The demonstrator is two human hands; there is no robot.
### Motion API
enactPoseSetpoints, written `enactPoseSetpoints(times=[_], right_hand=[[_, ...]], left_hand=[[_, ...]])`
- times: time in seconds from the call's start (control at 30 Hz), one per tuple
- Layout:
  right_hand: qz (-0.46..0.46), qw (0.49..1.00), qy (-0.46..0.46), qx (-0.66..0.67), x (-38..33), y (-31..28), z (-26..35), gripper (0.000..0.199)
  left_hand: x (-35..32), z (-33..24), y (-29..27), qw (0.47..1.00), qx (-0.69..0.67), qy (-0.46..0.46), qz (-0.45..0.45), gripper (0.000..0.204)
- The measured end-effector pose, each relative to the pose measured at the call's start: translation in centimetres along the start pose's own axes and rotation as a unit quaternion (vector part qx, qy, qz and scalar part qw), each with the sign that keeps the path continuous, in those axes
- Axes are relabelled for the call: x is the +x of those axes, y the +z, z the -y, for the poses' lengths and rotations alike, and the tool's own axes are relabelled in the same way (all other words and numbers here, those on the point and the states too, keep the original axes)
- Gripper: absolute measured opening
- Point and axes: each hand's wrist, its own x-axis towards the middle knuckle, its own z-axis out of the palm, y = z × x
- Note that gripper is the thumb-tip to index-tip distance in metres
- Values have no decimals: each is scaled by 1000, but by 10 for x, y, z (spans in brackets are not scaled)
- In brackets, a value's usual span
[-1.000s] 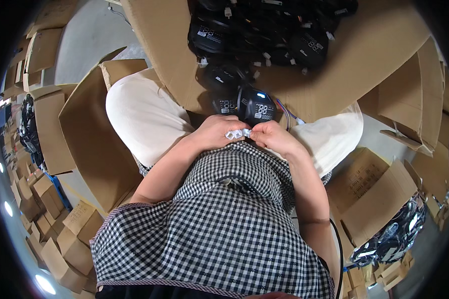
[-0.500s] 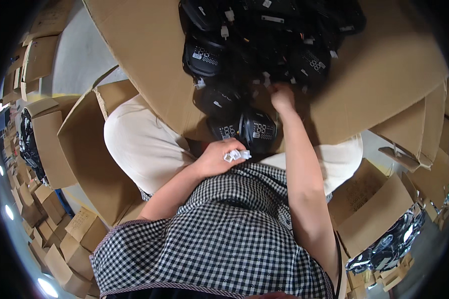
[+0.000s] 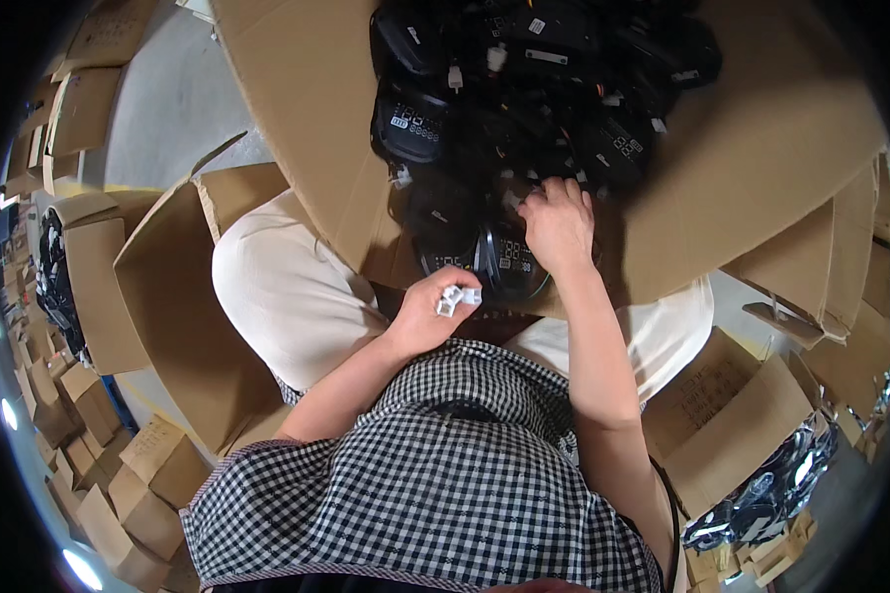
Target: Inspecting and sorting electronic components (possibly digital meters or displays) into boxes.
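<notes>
The small white plastic clips [image 3: 458, 297] sit pinched in the left hand [image 3: 435, 314], held over the lap just below the big cardboard box [image 3: 307, 119]. A second ago both hands met at those clips; now the right hand [image 3: 560, 225] has gone up into the pile of black gadgets [image 3: 524, 109], fingers curled among them, grip unclear, likely fetching another

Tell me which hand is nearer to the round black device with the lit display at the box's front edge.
Right. The right hand rests in the pile just above and right of the round black device, about touching it. The left hand, holding small white connectors, sits below and left, apart.
</notes>
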Motion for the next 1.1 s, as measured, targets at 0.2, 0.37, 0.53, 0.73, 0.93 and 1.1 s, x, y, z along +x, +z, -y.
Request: enactPoseSetpoints(times=[0.2, 0.37, 0.53, 0.73, 0.93, 1.1], right_hand=[[1, 976, -217, 31, -40, -58, 49, 10], [72, 961, -257, 74, -72, -54, 55, 11], [77, 943, -197, 257, -96, -38, 42, 11], [113, 866, 182, 453, -108, -38, 30, 19], [179, 833, 229, 471, -105, -26, 43, 21], [168, 550, 376, 726, -103, -29, 50, 19]], left_hand=[[15, 6, -13, 966, 137, 179, -128, 17], [21, 5, -23, 948, 143, 278, 67, 24], [26, 14, -30, 950, 198, 216, 108, 25], [25, 12, -29, 992, 34, 79, 89, 18], [23, 18, -26, 993, -21, 68, 89, 22], [20, 8, -18, 987, 68, 145, 2, 26]])
